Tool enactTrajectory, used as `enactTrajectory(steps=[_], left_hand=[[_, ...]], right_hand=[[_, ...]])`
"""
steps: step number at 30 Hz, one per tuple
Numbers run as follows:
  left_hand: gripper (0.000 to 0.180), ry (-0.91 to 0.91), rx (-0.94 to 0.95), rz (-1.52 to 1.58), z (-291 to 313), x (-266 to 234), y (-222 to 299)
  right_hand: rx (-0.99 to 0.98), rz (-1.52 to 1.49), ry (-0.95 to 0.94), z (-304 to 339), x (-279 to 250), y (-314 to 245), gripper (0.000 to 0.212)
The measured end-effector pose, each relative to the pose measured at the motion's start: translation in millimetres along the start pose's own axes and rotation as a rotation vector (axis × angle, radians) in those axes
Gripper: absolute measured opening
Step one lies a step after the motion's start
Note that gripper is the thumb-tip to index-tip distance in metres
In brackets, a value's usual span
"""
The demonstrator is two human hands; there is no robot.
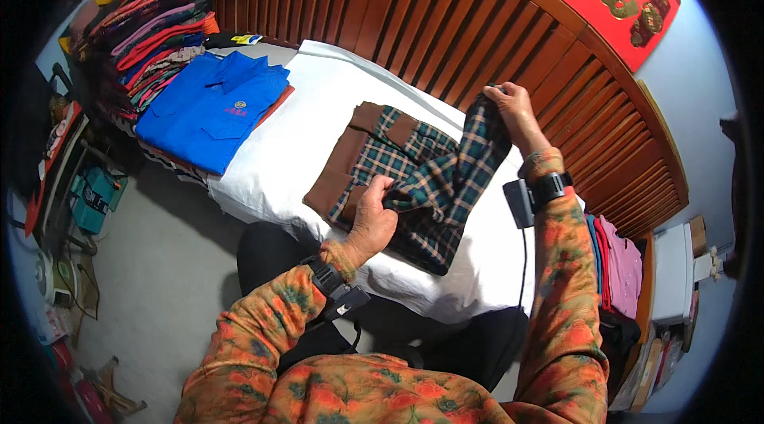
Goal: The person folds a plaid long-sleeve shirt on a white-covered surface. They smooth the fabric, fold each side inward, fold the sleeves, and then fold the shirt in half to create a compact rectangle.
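Note:
A dark green, navy and tan plaid jacket (477,157) with brown ribbed trim lies partly folded on the white sheet (274,157) in front of me. Its brown bands face left. My right hand (516,112) pinches the jacket's far right edge and holds that part raised. Near the jacket's front, left of its middle, my left hand (374,221) is closed on a fold of the plaid cloth. Between the two hands the cloth is bunched and creased.
A folded blue shirt (211,110) lies left on the sheet, beside a tall stack of folded clothes (155,46). A slatted wooden headboard (446,18) curves along the back. More folded clothes (619,265) stand at the right. A teal box (94,200) is at the far left.

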State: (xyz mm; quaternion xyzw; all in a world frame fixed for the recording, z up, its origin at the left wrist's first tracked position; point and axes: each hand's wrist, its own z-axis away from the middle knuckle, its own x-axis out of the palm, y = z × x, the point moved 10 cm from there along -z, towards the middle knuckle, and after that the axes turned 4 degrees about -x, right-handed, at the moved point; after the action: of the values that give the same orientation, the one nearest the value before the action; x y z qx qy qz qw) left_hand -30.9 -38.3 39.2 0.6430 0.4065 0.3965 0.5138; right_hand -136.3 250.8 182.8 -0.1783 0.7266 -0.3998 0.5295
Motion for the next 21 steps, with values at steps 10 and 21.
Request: enactTrajectory(steps=[10, 21], left_hand=[[0.054, 0.075, 0.064, -0.572, 6.2, -49.2, -6.4], [0.025, 0.272, -0.526, 0.179, 16.0, -88.0, -55.7]], right_hand=[[0.031, 0.185, 0.012, -21.0, 114.7, 31.8, 0.034], [0.134, -0.354, -0.225, -18.1, 167.6, 35.8, 0.056]])
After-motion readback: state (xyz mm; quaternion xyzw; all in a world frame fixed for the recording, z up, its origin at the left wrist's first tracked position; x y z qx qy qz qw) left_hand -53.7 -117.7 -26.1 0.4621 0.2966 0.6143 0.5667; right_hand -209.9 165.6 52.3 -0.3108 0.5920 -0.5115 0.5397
